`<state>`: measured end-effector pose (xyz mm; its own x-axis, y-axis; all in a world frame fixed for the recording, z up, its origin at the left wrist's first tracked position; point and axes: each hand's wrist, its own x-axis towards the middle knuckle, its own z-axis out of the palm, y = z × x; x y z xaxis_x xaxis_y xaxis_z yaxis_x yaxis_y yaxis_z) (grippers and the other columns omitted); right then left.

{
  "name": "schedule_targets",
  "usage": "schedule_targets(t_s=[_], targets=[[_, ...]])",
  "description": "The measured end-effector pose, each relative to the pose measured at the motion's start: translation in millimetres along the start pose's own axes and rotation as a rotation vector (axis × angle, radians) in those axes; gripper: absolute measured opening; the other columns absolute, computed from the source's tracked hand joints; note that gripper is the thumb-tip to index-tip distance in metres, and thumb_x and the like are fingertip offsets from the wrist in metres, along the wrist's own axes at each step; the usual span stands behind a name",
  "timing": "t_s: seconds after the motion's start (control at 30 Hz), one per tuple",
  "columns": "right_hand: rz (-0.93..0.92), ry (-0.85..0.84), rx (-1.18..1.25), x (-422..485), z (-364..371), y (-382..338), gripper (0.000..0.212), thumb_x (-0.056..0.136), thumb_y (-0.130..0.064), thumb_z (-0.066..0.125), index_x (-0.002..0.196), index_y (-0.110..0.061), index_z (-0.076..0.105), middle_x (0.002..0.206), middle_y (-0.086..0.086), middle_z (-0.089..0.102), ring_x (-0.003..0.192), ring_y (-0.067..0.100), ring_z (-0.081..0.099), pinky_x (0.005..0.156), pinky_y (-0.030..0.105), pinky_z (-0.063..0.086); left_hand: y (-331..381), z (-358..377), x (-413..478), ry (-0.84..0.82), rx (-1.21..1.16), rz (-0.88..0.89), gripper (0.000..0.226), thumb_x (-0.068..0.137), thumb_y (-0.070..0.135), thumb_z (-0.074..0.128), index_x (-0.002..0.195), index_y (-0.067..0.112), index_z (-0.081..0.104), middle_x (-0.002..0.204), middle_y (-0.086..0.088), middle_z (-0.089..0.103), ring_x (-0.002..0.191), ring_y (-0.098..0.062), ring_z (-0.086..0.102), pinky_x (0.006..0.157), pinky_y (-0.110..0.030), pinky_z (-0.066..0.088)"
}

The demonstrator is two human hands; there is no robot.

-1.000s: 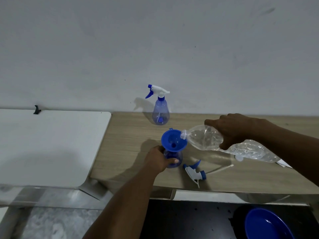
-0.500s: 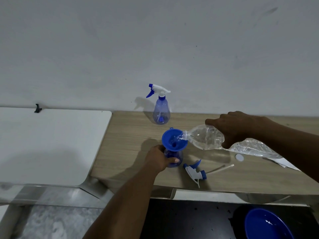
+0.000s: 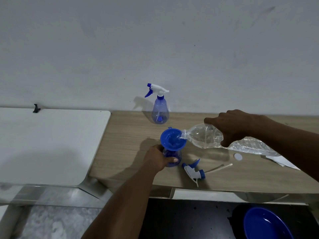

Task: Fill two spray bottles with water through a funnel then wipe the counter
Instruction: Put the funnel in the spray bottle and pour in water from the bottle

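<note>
A blue funnel [image 3: 173,139] sits in the neck of an open blue spray bottle [image 3: 174,155] on the wooden counter [image 3: 127,135]. My left hand [image 3: 158,159] grips that bottle's body. My right hand [image 3: 236,127] holds a clear plastic water bottle [image 3: 205,136] tipped sideways, its mouth over the funnel's rim, and water runs into the funnel. The unscrewed spray head [image 3: 194,171] with its dip tube lies on the counter just right of the bottle. A second spray bottle [image 3: 159,111], with its trigger head on, stands upright by the wall.
A small white cap [image 3: 237,156] lies on the counter under the water bottle. White paper [image 3: 283,163] is at the right. A white table [image 3: 48,144] adjoins the counter on the left. A blue bowl [image 3: 265,223] rests on a black surface below the counter's front edge.
The water bottle's mouth has moved left and down onto the funnel's rim, and water now flows into the funnel. My left hand stays on the spray bottle.
</note>
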<state>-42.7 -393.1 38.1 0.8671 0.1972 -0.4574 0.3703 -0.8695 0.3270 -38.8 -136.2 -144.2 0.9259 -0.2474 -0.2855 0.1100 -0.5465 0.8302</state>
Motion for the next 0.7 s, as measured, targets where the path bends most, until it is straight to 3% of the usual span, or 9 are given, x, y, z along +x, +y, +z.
schedule_targets(t_s=[0.17, 0.3, 0.47, 0.7], targets=[[-0.007, 0.013, 0.029, 4.0, 5.9, 3.4, 0.090, 0.073, -0.050, 0.078, 0.145, -0.029, 0.027, 0.069, -0.010, 0.043, 0.060, 0.007, 0.043, 0.063, 0.029, 0.040, 0.6, -0.5, -0.4, 0.003, 0.015, -0.015, 0.047, 0.057, 0.034, 0.096, 0.088, 0.037, 0.061, 0.093, 0.008, 0.072, 0.089, -0.014, 0.069, 0.086, -0.037, 0.057], [-0.005, 0.097, 0.161, 8.6, 20.0, 8.6, 0.091, 0.069, -0.054, 0.078, 0.141, -0.032, 0.027, 0.074, -0.009, 0.054, 0.079, 0.019, 0.056, 0.063, 0.031, 0.040, 2.6, -1.0, -1.1, -0.003, 0.012, -0.020, 0.048, 0.057, 0.035, 0.095, 0.091, 0.037, 0.061, 0.093, 0.010, 0.071, 0.090, -0.013, 0.068, 0.086, -0.036, 0.057], [0.018, 0.358, 0.577, 11.7, 47.0, 22.1, 0.077, 0.061, -0.049, 0.086, 0.121, -0.034, 0.039, 0.082, -0.011, 0.069, 0.078, 0.016, 0.066, 0.075, 0.041, 0.056, 2.2, 0.8, -0.6, 0.012, 0.000, -0.004, 0.044, 0.058, 0.032, 0.095, 0.085, 0.037, 0.061, 0.091, 0.008, 0.072, 0.089, -0.015, 0.069, 0.086, -0.040, 0.057], [0.227, 0.754, 0.949, 20.2, 78.8, 17.5, 0.074, 0.061, -0.043, 0.091, 0.115, -0.027, 0.044, 0.089, -0.003, 0.073, 0.084, 0.018, 0.071, 0.083, 0.042, 0.057, 6.0, 2.6, -3.0, 0.017, -0.008, 0.006, 0.043, 0.064, 0.026, 0.093, 0.079, 0.038, 0.055, 0.080, 0.017, 0.063, 0.077, -0.003, 0.060, 0.069, -0.020, 0.045]])
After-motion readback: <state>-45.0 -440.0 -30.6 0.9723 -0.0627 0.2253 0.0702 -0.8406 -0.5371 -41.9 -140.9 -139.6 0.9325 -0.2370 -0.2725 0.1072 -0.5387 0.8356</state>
